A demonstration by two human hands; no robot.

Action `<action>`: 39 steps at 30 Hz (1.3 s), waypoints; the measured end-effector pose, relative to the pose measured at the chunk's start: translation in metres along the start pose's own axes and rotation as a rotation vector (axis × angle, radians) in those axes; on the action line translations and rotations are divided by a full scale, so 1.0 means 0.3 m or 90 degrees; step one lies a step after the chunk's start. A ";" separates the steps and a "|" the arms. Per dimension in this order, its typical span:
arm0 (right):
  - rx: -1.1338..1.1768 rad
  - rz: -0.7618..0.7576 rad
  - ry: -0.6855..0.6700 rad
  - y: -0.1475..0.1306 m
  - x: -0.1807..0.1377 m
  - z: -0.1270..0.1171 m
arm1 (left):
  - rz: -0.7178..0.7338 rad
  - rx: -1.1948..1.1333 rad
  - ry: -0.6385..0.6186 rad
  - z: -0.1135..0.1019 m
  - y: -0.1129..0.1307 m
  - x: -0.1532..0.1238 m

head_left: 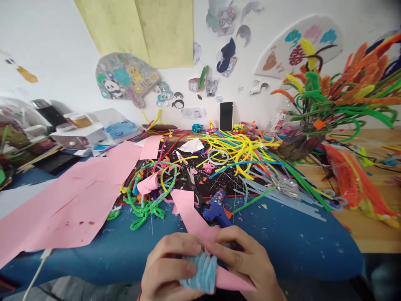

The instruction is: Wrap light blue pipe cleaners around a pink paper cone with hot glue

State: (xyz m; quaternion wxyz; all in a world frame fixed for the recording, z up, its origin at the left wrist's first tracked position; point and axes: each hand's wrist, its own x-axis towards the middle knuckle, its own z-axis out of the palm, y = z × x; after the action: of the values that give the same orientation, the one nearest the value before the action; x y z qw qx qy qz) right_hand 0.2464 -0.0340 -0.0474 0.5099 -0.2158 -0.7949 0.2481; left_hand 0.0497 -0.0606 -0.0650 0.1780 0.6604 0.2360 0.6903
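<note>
At the table's front edge, my left hand (171,263) is closed round a bundle of light blue pipe cleaner (205,274) coiled in close side-by-side turns. My right hand (247,259) pinches at the top of the bundle, its fingertips almost meeting the left ones. Pink paper (233,279) sticks out of the bundle towards my right palm. A pink paper strip (192,213) lies just beyond my fingers and runs up to them. What exactly the right fingertips grip is hidden. Close beyond my hands lies a blue glue gun (217,209).
Large pink sheets (84,196) spread over the left side. A green pipe cleaner wreath (147,215) lies left of the glue gun. Yellow pipe cleaners (247,150) heap up behind it. A vase of fuzzy stems (302,140) stands at right. A phone (226,117) leans on the wall.
</note>
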 end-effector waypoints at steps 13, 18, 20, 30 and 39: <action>-0.031 0.118 0.071 -0.055 0.035 0.059 | -0.419 -0.268 0.309 0.113 -0.047 -0.059; 0.017 0.276 0.090 -0.072 0.022 0.084 | -0.438 -0.296 0.346 0.128 -0.048 -0.064; 0.033 0.305 0.117 -0.074 0.019 0.097 | -0.422 -0.307 0.334 0.137 -0.050 -0.056; 0.075 0.301 0.134 -0.050 0.006 0.157 | -0.333 -0.245 0.394 0.185 -0.049 -0.027; 0.047 0.280 0.239 -0.023 0.001 0.181 | -0.406 -0.207 0.494 0.220 -0.059 -0.063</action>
State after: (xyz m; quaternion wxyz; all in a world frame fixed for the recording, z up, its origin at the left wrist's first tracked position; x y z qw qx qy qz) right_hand 0.1958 -0.0486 -0.0623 0.5898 -0.4065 -0.6111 0.3368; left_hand 0.1154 -0.0505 -0.0894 0.3792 0.2154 0.3637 0.8231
